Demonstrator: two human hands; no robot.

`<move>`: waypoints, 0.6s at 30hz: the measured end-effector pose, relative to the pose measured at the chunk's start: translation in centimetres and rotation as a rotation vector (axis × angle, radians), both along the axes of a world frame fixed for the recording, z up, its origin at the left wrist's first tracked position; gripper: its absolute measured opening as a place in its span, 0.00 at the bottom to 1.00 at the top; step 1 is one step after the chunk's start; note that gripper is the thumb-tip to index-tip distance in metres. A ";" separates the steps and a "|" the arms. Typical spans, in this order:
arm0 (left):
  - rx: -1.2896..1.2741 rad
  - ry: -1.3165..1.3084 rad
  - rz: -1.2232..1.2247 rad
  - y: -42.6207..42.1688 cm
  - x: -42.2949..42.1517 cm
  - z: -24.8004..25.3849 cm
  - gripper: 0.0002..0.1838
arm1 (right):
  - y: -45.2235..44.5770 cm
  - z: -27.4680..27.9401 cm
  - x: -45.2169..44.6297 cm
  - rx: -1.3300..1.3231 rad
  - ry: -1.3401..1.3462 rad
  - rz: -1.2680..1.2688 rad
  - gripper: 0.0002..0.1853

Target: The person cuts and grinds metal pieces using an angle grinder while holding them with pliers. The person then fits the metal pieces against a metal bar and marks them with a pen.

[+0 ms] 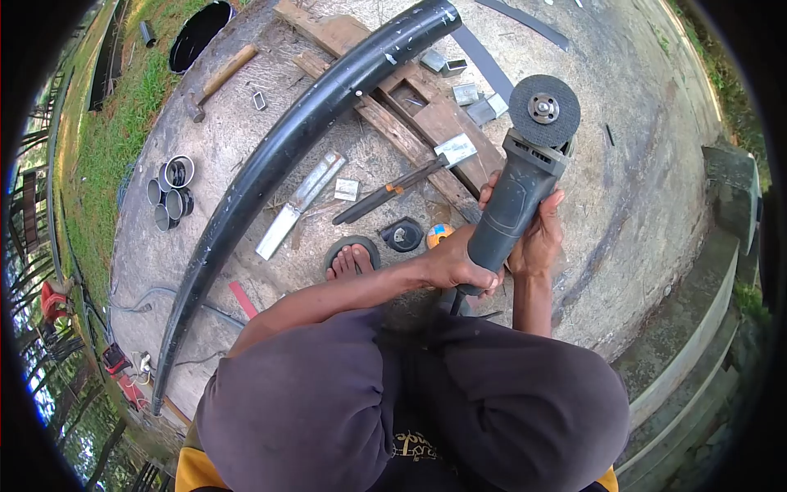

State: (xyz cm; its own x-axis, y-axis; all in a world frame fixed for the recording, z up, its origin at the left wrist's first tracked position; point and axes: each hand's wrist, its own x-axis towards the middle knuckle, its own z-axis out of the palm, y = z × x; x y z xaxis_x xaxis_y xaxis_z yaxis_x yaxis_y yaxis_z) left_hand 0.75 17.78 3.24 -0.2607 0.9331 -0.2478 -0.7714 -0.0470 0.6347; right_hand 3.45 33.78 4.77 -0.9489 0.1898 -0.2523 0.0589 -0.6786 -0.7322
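Note:
An angle grinder (516, 193) is held up in front of my knees, its dark disc (544, 111) at the far end facing up at me. My left hand (461, 261) is wrapped round the rear of the grinder's body. From the right and beneath, my right hand (537, 236) grips the body, with fingertips showing on the left side. Below the grinder, a tape measure (402, 234) and a round orange-yellow item (439, 235) lie on the concrete, the latter partly hidden by my left hand. Tongs-like dark tool handles (385, 195) lie near a metal piece (456, 151).
A long curved black pipe (270, 148) crosses the left side, over wooden boards (393, 123). A hammer (220, 80), short black pipe rings (170, 193) and a metal bar (300, 205) lie around it. Concrete steps (689, 328) rise at right.

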 end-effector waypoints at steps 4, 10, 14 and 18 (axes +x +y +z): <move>-0.068 0.090 -0.004 0.5 0.1 -0.7 0.16 | -0.4 -0.5 0.2 -0.048 -0.052 -0.100 0.45; -0.005 0.022 -0.026 1.2 -0.2 -0.2 0.12 | 0.0 -0.7 0.9 -0.047 -0.073 -0.171 0.46; 0.008 0.043 -0.068 1.0 -0.3 -0.3 0.10 | -0.3 -0.7 1.6 -0.060 -0.095 -0.244 0.47; -0.009 0.115 -0.087 0.9 0.0 -0.8 0.10 | -0.1 0.4 1.2 0.013 -0.119 -0.228 0.48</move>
State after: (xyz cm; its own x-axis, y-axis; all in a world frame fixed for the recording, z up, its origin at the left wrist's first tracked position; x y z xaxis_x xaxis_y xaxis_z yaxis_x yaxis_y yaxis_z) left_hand 0.75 18.66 2.43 -0.2064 0.9512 -0.2293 -0.6946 0.0226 0.7190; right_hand 4.65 33.64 5.20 -0.8446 0.3998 -0.3561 -0.0082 -0.6747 -0.7381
